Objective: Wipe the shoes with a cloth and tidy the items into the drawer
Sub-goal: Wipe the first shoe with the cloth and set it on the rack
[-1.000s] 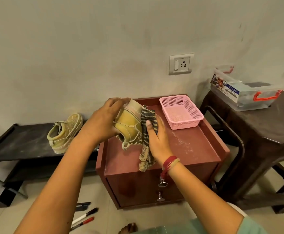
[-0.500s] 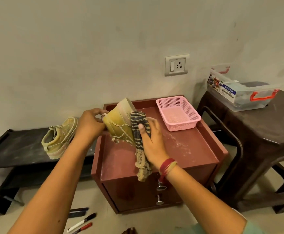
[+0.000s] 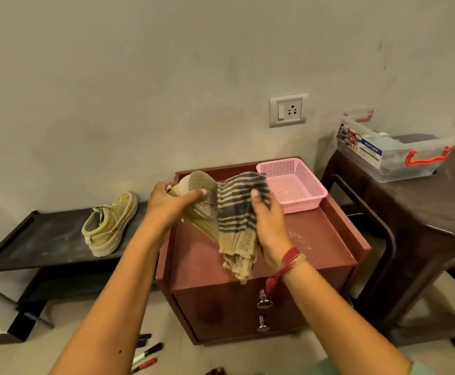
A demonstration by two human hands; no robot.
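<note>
A tan shoe [image 3: 110, 224] is pictured resting on a low black shelf [image 3: 45, 239] at left, with markers [image 3: 148, 353] lying on the floor below. Above the red-brown cabinet [image 3: 315, 239], its mate [image 3: 203, 185] is gripped sole-up by the left hand [image 3: 166, 209], thumb laid across the tread. A striped cloth [image 3: 237, 212] is clutched in the curled fingers of the right hand [image 3: 271, 228] and pressed to that shoe's side. A pink basket [image 3: 302, 209] is set on the cabinet's far right corner.

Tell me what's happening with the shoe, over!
Left hand grips shoe, sole showing. Right hand holds striped cloth against it. Second shoe sits on shelf. Nothing blocking.
</note>
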